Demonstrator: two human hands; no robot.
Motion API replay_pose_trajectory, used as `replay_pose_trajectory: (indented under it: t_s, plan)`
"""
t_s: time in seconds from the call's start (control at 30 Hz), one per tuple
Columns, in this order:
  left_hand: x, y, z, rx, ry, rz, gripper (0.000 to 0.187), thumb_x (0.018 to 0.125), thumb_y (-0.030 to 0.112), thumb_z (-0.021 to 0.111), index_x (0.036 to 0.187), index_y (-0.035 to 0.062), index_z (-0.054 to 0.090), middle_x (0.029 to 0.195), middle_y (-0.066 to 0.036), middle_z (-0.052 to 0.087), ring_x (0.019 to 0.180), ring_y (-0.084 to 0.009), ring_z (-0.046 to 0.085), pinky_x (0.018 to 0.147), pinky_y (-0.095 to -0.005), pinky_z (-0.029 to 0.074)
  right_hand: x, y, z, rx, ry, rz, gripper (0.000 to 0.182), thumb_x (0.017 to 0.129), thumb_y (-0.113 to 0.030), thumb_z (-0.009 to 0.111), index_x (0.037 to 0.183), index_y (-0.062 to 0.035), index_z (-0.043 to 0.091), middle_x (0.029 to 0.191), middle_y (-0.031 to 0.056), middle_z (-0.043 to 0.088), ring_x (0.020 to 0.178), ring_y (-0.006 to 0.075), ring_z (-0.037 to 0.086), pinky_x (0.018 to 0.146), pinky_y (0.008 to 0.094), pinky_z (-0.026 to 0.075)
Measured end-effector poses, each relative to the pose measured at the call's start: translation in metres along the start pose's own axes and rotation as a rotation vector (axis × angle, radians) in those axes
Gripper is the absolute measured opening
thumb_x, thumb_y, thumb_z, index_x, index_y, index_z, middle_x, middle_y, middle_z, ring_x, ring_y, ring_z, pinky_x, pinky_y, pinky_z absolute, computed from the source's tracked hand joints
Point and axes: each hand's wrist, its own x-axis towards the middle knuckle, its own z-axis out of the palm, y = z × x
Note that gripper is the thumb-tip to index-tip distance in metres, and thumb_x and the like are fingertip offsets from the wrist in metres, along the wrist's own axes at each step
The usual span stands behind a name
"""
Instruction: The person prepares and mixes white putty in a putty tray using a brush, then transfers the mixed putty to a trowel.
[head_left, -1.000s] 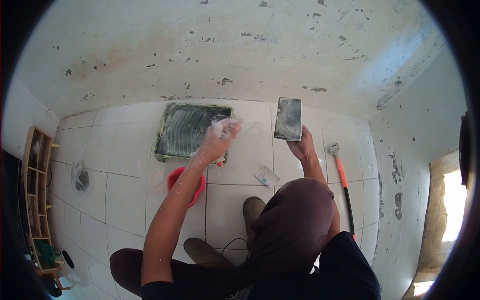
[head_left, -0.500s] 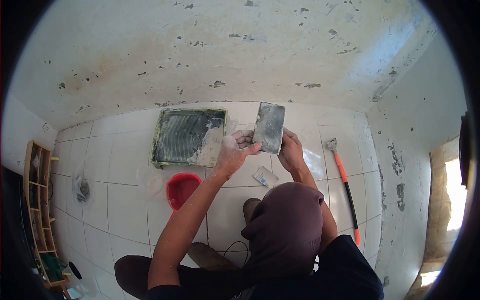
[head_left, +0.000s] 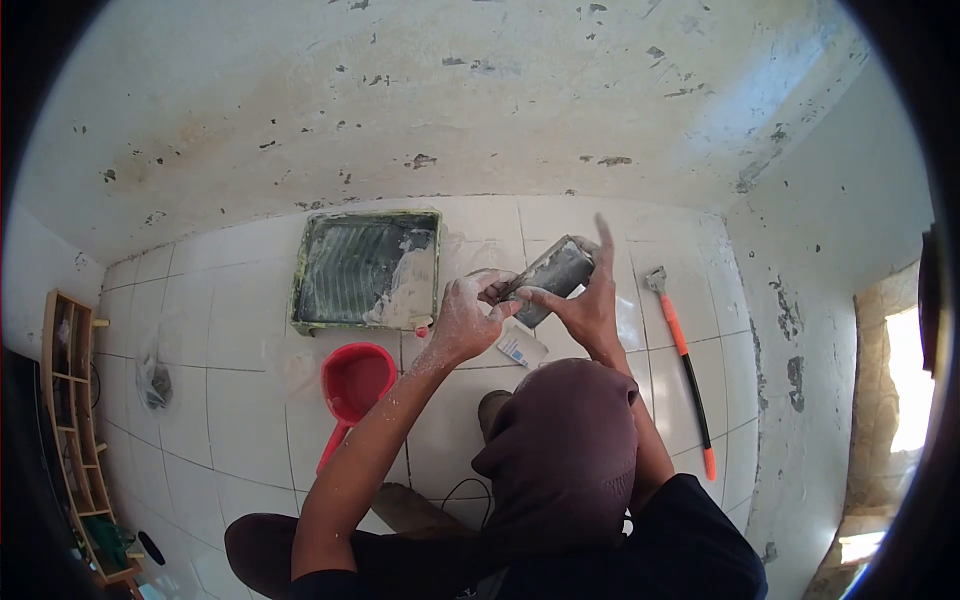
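A dark grey rectangular plate (head_left: 562, 272), smeared with whitish paste, is tilted between my two hands above the tiled floor. My left hand (head_left: 470, 315), dusted white, is closed with its fingertips at the plate's lower left end. My right hand (head_left: 592, 305) grips the plate from the right, its thumb reaching across the lower end and its index finger pointing up past the far corner. Left of my hands stands a paint tray (head_left: 345, 265) with ridges and a pale heap of paste (head_left: 408, 290) in its right part. Below the plate lies a small white packet (head_left: 522, 346) with a blue mark.
A red dipper (head_left: 358, 382) stands on the floor by my left forearm. On the right lies a long-handled scraper (head_left: 682, 350) in orange and black. A clear plastic bag (head_left: 153, 383) and a wooden shelf (head_left: 75, 400) are at left. The wall (head_left: 480, 130) ahead has chipped patches.
The plate has gone from nearly upright to tilted over to the right. My right hand's thumb has come round onto its front, and its index finger now points up.
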Motion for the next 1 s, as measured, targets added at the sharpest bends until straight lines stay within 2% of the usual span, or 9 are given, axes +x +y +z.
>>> replay_pose_trajectory:
  t_s: [0.13,0.3,0.53,0.63,0.73,0.77,0.87,0.9,1.0]
  plan:
    - [0.0,0.004,-0.004,0.075,-0.021,0.023,0.036,0.083,0.005,0.08,0.117,-0.0028,0.072,0.101,-0.016,0.075,0.087,-0.0225,0.072,0.079,-0.0351,0.056,-0.008,0.028,0.007,-0.156,-0.051,-0.008,0.088,0.074,-0.028,0.096,0.145,0.0009,0.052,0.112,0.0153,0.07,0.099,0.0241,0.07,0.091,0.0368,0.056]
    - [-0.002,0.001,-0.005,0.135,-0.073,-0.019,0.033,0.083,0.006,0.08,0.115,-0.003,0.074,0.096,-0.016,0.075,0.08,-0.0214,0.069,0.076,-0.0341,0.055,-0.017,0.03,0.018,0.102,0.094,0.315,0.047,0.092,-0.036,0.081,0.114,0.0048,0.072,0.087,0.0099,0.072,0.082,0.0163,0.064,0.077,0.0313,0.053]
    - [0.0,-0.006,-0.006,0.138,-0.113,-0.081,0.036,0.085,0.006,0.078,0.119,-0.0033,0.073,0.096,-0.016,0.076,0.08,-0.019,0.068,0.078,-0.0334,0.054,-0.014,0.078,0.0,0.019,0.006,0.476,0.044,0.105,-0.036,0.064,0.107,0.0065,0.073,0.09,0.01,0.073,0.081,0.0143,0.064,0.074,0.0284,0.052]
    - [0.002,-0.012,-0.011,0.032,-0.044,-0.068,0.036,0.086,0.009,0.076,0.12,-0.003,0.074,0.099,-0.016,0.077,0.079,-0.0187,0.068,0.078,-0.0341,0.054,-0.013,0.082,-0.016,0.31,0.232,0.443,0.051,0.108,-0.039,0.059,0.091,0.0065,0.074,0.084,0.013,0.074,0.083,0.0177,0.071,0.073,0.0307,0.057]
    - [0.006,-0.012,-0.017,-0.035,-0.039,-0.062,0.037,0.088,0.012,0.076,0.122,-0.0022,0.073,0.1,-0.015,0.078,0.084,-0.0162,0.069,0.08,-0.0327,0.055,-0.016,0.112,-0.046,0.249,0.146,0.506,0.053,0.109,-0.04,0.056,0.095,0.0089,0.072,0.089,0.0164,0.075,0.081,0.0198,0.073,0.072,0.0325,0.06]
    - [0.006,-0.01,-0.019,-0.049,-0.06,-0.094,0.037,0.089,0.011,0.075,0.124,-0.0036,0.072,0.101,-0.013,0.077,0.088,-0.0163,0.068,0.082,-0.0315,0.054,-0.015,0.114,-0.053,0.165,0.034,0.511,0.052,0.109,-0.039,0.056,0.117,0.0104,0.067,0.103,0.0187,0.075,0.089,0.0214,0.073,0.078,0.034,0.06]
    - [0.006,-0.011,-0.017,-0.076,-0.077,-0.13,0.037,0.091,0.011,0.073,0.125,-0.0053,0.071,0.102,-0.012,0.076,0.091,-0.0165,0.067,0.085,-0.0302,0.053,-0.017,0.06,-0.039,0.306,0.022,0.282,0.053,0.109,-0.037,0.056,0.135,0.0088,0.059,0.114,0.018,0.074,0.1,0.0218,0.071,0.084,0.034,0.059]
    - [0.006,-0.011,-0.016,-0.085,-0.071,-0.131,0.037,0.091,0.011,0.073,0.124,-0.0057,0.071,0.103,-0.013,0.076,0.092,-0.0165,0.068,0.086,-0.0302,0.053,-0.014,0.06,-0.046,0.452,-0.14,0.392,0.069,0.101,-0.036,0.071,0.15,0.0054,0.045,0.123,0.018,0.071,0.11,0.0239,0.069,0.09,0.036,0.057]
    - [0.005,-0.014,-0.006,-0.028,-0.045,-0.086,0.034,0.091,0.015,0.073,0.12,-0.0031,0.073,0.099,-0.017,0.077,0.086,-0.0202,0.071,0.082,-0.033,0.056,-0.015,0.03,-0.033,0.09,-0.323,0.199,0.077,0.087,-0.031,0.086,0.146,0.0046,0.05,0.12,0.0187,0.072,0.108,0.0259,0.07,0.091,0.0389,0.058]
